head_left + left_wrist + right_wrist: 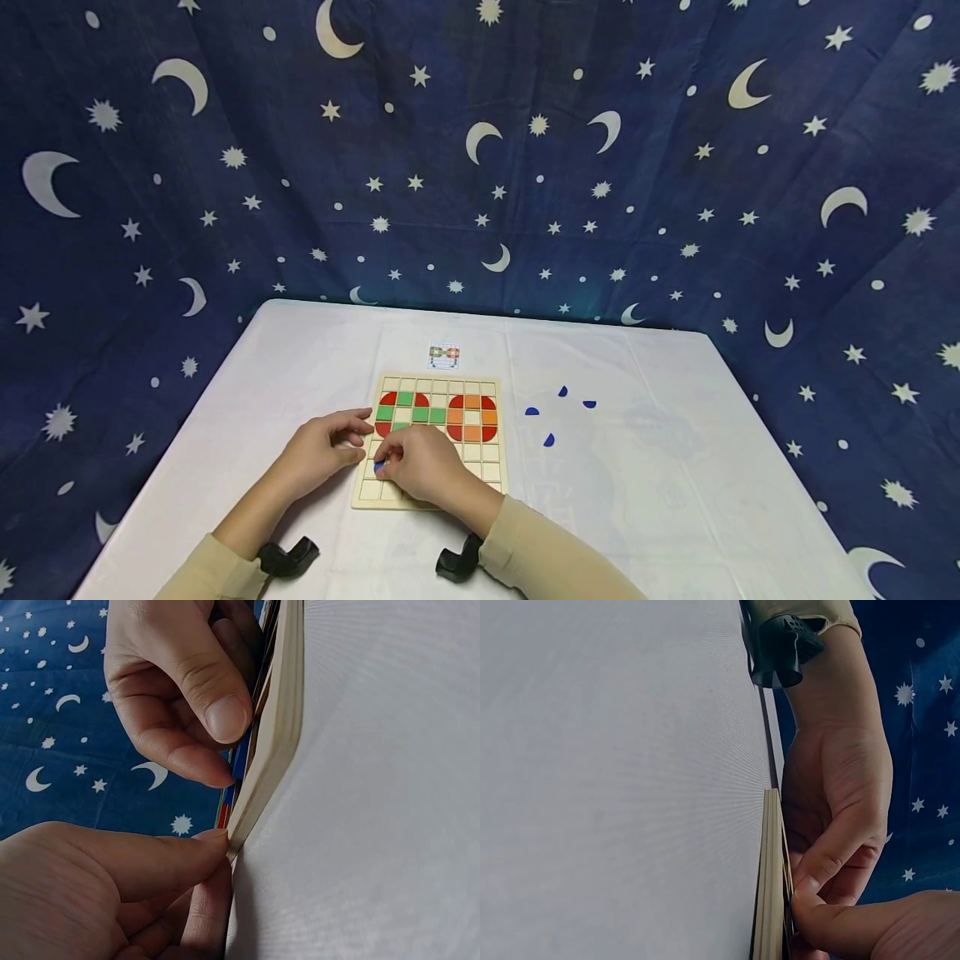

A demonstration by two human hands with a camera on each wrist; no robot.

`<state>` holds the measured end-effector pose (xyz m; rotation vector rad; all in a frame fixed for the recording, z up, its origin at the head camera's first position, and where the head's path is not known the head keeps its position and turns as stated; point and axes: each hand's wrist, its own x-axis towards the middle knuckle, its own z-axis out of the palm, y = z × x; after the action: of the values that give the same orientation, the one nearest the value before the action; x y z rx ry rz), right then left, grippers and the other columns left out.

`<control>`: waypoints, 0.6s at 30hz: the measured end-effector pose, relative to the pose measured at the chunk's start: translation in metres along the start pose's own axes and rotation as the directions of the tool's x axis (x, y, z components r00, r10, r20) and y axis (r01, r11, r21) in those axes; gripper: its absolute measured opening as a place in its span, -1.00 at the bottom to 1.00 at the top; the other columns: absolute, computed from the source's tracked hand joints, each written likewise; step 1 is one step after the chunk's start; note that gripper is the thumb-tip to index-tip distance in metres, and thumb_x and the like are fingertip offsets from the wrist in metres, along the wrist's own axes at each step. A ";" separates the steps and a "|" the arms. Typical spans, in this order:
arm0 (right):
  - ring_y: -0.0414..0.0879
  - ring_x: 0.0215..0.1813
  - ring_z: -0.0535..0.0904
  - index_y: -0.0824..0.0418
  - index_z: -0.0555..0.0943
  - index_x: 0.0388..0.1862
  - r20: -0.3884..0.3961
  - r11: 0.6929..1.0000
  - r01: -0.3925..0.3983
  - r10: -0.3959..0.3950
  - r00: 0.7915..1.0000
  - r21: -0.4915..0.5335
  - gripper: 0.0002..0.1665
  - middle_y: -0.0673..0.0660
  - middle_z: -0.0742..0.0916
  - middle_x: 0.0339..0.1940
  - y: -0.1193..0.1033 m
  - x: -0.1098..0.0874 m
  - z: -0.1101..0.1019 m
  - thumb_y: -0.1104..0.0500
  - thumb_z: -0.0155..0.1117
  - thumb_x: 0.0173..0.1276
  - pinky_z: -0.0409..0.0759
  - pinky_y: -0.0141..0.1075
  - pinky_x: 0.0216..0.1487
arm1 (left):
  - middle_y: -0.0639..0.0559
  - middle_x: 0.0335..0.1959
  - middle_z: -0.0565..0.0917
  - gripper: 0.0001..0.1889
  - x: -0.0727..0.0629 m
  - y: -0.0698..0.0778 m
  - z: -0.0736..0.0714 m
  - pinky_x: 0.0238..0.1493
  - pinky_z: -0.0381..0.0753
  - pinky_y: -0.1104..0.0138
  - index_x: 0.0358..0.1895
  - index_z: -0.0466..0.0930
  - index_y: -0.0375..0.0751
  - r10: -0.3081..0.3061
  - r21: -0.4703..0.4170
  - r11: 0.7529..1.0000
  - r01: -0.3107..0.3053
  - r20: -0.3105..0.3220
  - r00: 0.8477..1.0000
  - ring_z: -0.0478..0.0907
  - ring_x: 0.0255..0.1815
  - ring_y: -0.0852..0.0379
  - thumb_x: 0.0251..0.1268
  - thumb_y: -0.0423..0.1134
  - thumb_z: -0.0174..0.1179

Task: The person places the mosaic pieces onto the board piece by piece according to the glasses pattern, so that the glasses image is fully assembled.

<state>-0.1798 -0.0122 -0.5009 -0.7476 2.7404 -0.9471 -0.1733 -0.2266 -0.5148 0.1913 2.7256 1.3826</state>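
Note:
My right hand (423, 462) reaches over the lower left of a wooden grid board (480, 492). Its thumb and fingertips pinch a small blue tile (378, 467) at a cell there; the fingers partly hide it. At the board's left edge, my left hand (318, 450) rests with loosely bent fingers, the thumb and fingertips touching the rim. In the left wrist view, the left thumb (195, 847) lies against the board's edge. Red, green and orange tiles (472, 417) fill cells in the upper rows, forming two ring shapes; the right hand covers some of the left ring.
To the right of the board, several rounded blue tiles (549, 440) lie scattered on the white tablecloth (637, 483). A small pattern card (444, 357) lies beyond the board's far edge. Behind the table hangs a dark blue star-and-moon cloth (540, 208).

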 end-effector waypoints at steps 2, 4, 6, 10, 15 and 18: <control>-0.43 -0.43 0.39 -0.12 0.83 -0.34 -0.008 1.000 0.004 -0.004 1.000 0.000 -0.87 -0.28 0.55 -0.66 0.000 0.000 0.001 0.09 0.67 0.19 0.34 -0.49 -0.35 | 0.00 0.44 0.68 -0.72 0.000 0.000 0.000 0.03 0.53 0.41 0.02 0.82 -0.03 -0.001 -0.003 1.000 0.001 0.001 1.000 0.65 -0.11 0.29 0.26 -0.35 0.47; -0.44 -0.44 0.38 -0.12 0.83 -0.35 -0.012 1.000 0.010 -0.010 1.000 -0.006 -0.87 -0.29 0.54 -0.66 0.001 0.000 0.001 0.09 0.67 0.19 0.34 -0.50 -0.36 | 0.00 0.44 0.68 -0.72 0.000 -0.001 0.000 0.02 0.54 0.42 0.02 0.82 -0.03 -0.004 -0.006 1.000 0.004 -0.001 1.000 0.65 -0.13 0.30 0.26 -0.36 0.48; -0.45 -0.44 0.38 -0.12 0.82 -0.36 -0.013 1.000 0.014 -0.014 1.000 -0.010 -0.87 -0.29 0.54 -0.67 0.001 0.000 0.001 0.09 0.67 0.18 0.34 -0.50 -0.37 | 0.00 0.44 0.68 -0.71 0.001 -0.001 0.000 0.01 0.54 0.43 0.02 0.82 -0.03 -0.002 -0.008 1.000 0.002 0.000 1.000 0.65 -0.13 0.31 0.25 -0.36 0.47; -0.44 -0.44 0.38 -0.10 0.81 -0.39 -0.001 1.000 0.013 -0.013 1.000 0.004 -0.86 -0.27 0.53 -0.68 0.002 -0.001 -0.001 0.13 0.66 0.17 0.34 -0.50 -0.36 | -0.01 0.44 0.68 -0.72 0.001 -0.001 0.000 0.01 0.54 0.43 0.02 0.82 -0.04 0.004 -0.010 1.000 -0.004 0.001 1.000 0.66 -0.12 0.30 0.25 -0.36 0.48; -0.42 -0.44 0.39 -0.08 0.81 -0.39 0.022 0.998 -0.003 0.001 1.000 0.056 -0.85 -0.24 0.54 -0.68 0.002 -0.002 -0.003 0.15 0.66 0.18 0.35 -0.49 -0.34 | -0.01 0.44 0.68 -0.72 0.000 0.000 0.000 0.01 0.54 0.42 0.01 0.82 -0.04 0.005 -0.008 1.000 -0.005 0.002 1.000 0.65 -0.11 0.28 0.25 -0.36 0.48; -0.41 -0.47 0.40 -0.07 0.83 -0.35 0.036 0.994 -0.028 0.025 0.999 0.107 -0.85 -0.23 0.55 -0.68 0.004 -0.001 -0.004 0.17 0.67 0.19 0.36 -0.47 -0.35 | 0.00 0.44 0.68 -0.71 0.000 0.000 0.000 0.00 0.54 0.43 0.02 0.82 -0.03 0.005 -0.009 1.000 -0.005 0.001 1.000 0.65 -0.11 0.29 0.25 -0.36 0.48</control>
<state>-0.1815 -0.0071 -0.5002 -0.7007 2.6384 -1.0561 -0.1736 -0.2266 -0.5149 0.1978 2.7191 1.3957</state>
